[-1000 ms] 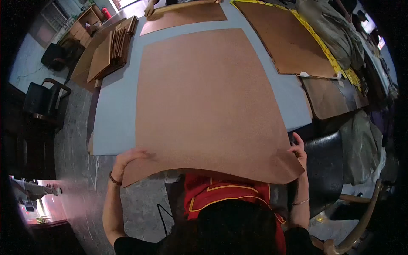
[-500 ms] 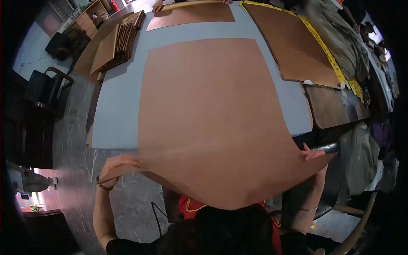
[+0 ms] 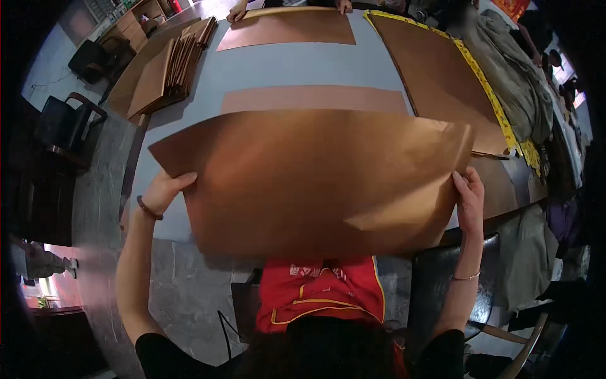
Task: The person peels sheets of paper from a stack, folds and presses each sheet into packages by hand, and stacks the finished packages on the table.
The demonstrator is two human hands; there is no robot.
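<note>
A large sheet of brown paper (image 3: 315, 183) is bent upward over the table's near edge, its darker, shinier face toward me. My left hand (image 3: 169, 188) pinches its left side, thumb on the near face. On the right side, my right hand (image 3: 468, 192) grips the edge, thumb in front and fingers mostly behind. Beyond the raised fold, a paler strip of brown paper (image 3: 315, 98) lies on the table; whether it belongs to the same sheet I cannot tell.
The table (image 3: 284, 66) has a pale grey top. Folded brown pieces (image 3: 170, 72) stand far left. A brown stack (image 3: 442, 79) with yellow tape (image 3: 483, 79) lies right. Across the table, another person's hands (image 3: 238, 11) hold another brown sheet (image 3: 287, 28). A black chair (image 3: 454, 284) stands near right.
The near part of the sheet has been lifted and folded up away from me. Both my hands rose and moved forward with it, uncovering the red apron below.
</note>
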